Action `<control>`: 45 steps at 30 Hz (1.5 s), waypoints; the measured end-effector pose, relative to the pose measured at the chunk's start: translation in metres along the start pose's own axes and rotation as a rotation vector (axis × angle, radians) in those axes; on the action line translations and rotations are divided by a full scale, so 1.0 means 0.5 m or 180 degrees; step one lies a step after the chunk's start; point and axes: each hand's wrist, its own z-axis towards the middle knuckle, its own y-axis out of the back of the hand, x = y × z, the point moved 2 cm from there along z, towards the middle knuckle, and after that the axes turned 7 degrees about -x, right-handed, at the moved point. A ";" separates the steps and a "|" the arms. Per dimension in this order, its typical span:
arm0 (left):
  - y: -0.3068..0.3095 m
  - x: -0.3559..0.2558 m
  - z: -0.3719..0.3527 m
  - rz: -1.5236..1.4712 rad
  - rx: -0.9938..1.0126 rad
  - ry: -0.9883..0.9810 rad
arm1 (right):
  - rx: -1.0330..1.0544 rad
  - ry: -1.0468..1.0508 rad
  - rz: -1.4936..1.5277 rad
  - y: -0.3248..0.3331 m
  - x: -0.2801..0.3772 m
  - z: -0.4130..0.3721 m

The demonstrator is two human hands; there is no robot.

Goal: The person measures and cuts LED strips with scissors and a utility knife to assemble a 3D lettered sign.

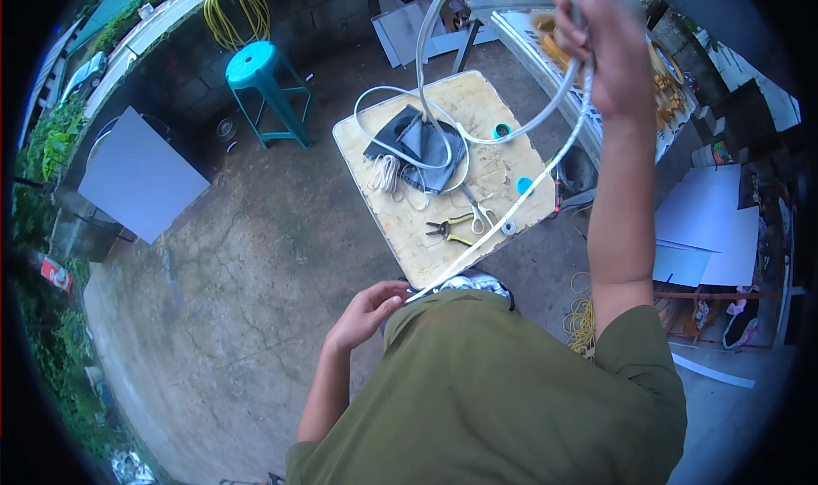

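Observation:
A long white flexible strip [518, 204], like tubing or an LED strip, runs slantwise across the view and loops over the table. My right hand [601, 54] is raised at the upper right, its fingers closed around the strip. My left hand [368, 314] is low by my waist, with fingertips and thumb pinched at the strip's lower end. On the small wooden table [383, 229] between them lie dark folded cloth [417, 148], a bundle of white cord [385, 174], yellow-handled pliers [450, 229] and white-handled scissors [481, 215].
A teal stool [260, 93] stands at the back left, below a coiled yellow hose [237, 12]. White panels [141, 178] lean at left, and white sheets [707, 225] lie at right. Behind the table is a framed sign panel [532, 29]. Yellow cord [579, 323] lies on the floor.

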 end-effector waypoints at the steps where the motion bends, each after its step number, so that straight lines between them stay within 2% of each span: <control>1: 0.006 -0.008 0.020 0.0106 -0.0205 -0.0150 | -0.0092 0.0064 0.0089 -0.013 0.037 0.011; 5: 0.036 -0.041 0.135 0.0219 -0.1038 -0.0813 | 0.0038 0.0527 -0.0491 -0.057 0.161 0.047; 6: 0.044 -0.053 0.168 0.0162 -0.1253 -0.0994 | -0.0098 0.0567 -0.0342 -0.057 0.175 0.052; 9: 0.050 -0.117 0.250 0.0269 -0.1742 -0.1217 | -0.0173 0.0915 -0.0534 -0.118 0.238 0.019; 12: 0.061 -0.125 0.343 0.0911 -0.2023 -0.1220 | 0.0352 0.0733 -0.0278 -0.076 0.282 0.024; 15: 0.118 0.005 0.512 0.0937 -0.2061 -0.0994 | 0.0715 0.0414 -0.0127 -0.054 0.342 -0.011; 16: 0.119 0.029 0.543 0.0211 -0.1921 -0.0445 | 0.0953 0.0232 -0.0083 -0.036 0.370 -0.028; 18: 0.109 0.069 0.601 -0.1222 -0.1545 0.0662 | 0.0946 0.0108 -0.0112 0.007 0.424 -0.071; 19: 0.099 0.115 0.642 -0.1039 -0.1721 0.0600 | 0.0952 0.0062 -0.0151 0.028 0.448 -0.090; 21: 0.057 0.130 0.669 -0.0979 -0.1694 0.0622 | 0.1024 -0.0045 -0.0284 0.043 0.488 -0.126; 23: 0.022 0.154 0.716 -0.1280 -0.1762 0.0839 | 0.1112 -0.0134 -0.0421 0.039 0.525 -0.153; 27: -0.016 0.133 0.733 -0.1172 -0.2213 0.1235 | 0.1267 -0.0240 -0.0723 0.013 0.584 -0.189; 28: -0.011 0.126 0.744 -0.0809 -0.2527 0.0995 | 0.1278 -0.0252 -0.0777 0.008 0.595 -0.196; 29: -0.014 0.130 0.745 -0.0348 -0.2775 0.1009 | 0.1263 -0.0234 -0.0821 0.007 0.607 -0.202; 31: -0.001 0.174 0.785 -0.0266 -0.2998 0.1092 | 0.1129 -0.0146 -0.0869 0.014 0.625 -0.222; 32: 0.029 0.265 0.863 -0.0559 -0.2662 0.1006 | 0.1048 -0.0090 -0.0906 0.019 0.634 -0.233; 33: 0.029 0.291 0.891 -0.0749 -0.2835 0.0724 | 0.0967 -0.0035 -0.0943 0.024 0.642 -0.244; 35: 0.015 0.215 0.858 -0.1011 -0.2564 0.0592 | 0.0730 0.0225 -0.0857 0.035 0.640 -0.253; 36: 0.016 0.182 0.852 -0.0883 -0.2516 0.0301 | 0.0422 0.0609 -0.0502 0.045 0.641 -0.250; 37: 0.040 0.182 0.884 -0.0652 -0.2545 -0.0021 | 0.0141 0.1020 -0.0189 0.056 0.642 -0.249; 38: 0.034 0.104 0.860 -0.0301 -0.2657 -0.0322 | -0.0575 0.1920 0.0491 0.023 0.573 -0.239; 39: 0.034 0.030 0.846 -0.0270 -0.2683 -0.0585 | -0.0137 0.1243 0.0095 0.064 0.621 -0.231; 40: 0.049 -0.024 0.856 -0.0128 -0.2720 -0.1347 | 0.0378 0.0573 -0.0493 0.105 0.667 -0.226; 41: 0.046 -0.111 0.841 -0.0331 -0.2620 -0.1475 | 0.0933 0.0042 -0.1124 0.148 0.714 -0.224; 44: 0.044 -0.372 0.779 0.0433 -0.2500 -0.2599 | 0.0733 0.0249 -0.1077 0.210 0.704 -0.217; 45: 0.019 -0.464 0.737 0.0451 -0.2393 -0.2784 | 0.0671 0.0334 -0.1068 0.231 0.701 -0.215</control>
